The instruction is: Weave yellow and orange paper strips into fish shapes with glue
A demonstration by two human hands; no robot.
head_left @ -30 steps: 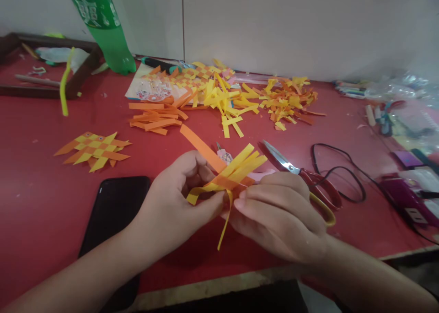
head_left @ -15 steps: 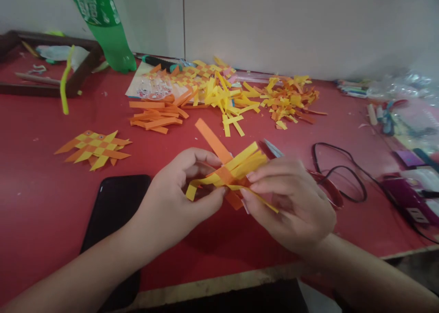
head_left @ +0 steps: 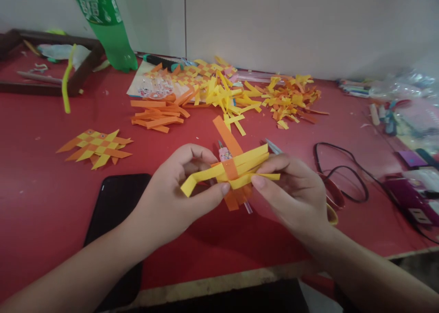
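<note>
Between my hands is a weave of yellow and orange paper strips [head_left: 245, 162], held above the red table. My left hand [head_left: 187, 185] pinches its left end, thumb in front and fingers behind. My right hand [head_left: 295, 191] has thumb and forefinger closed on the yellow strips at the right end. One long orange strip sticks up and away from the weave, and orange ends hang below it. Behind the weave lies a pen [head_left: 224, 153] with a pink patterned grip, partly hidden. Scissors [head_left: 273, 146] show only their blade tips past my right hand.
A finished woven paper fish [head_left: 98, 146] lies left, above a black phone [head_left: 106, 207]. Orange strips [head_left: 159, 116], yellow strips [head_left: 224, 93] and paper scraps [head_left: 291, 100] are heaped at the back. A green bottle [head_left: 115, 43] stands by a dark frame [head_left: 73, 82]. A black cord [head_left: 343, 153] loops right.
The weave has turned flatter toward me, and its long orange strip has shifted right. My right fingers have closed in on the yellow strips, uncovering more of the pen behind.
</note>
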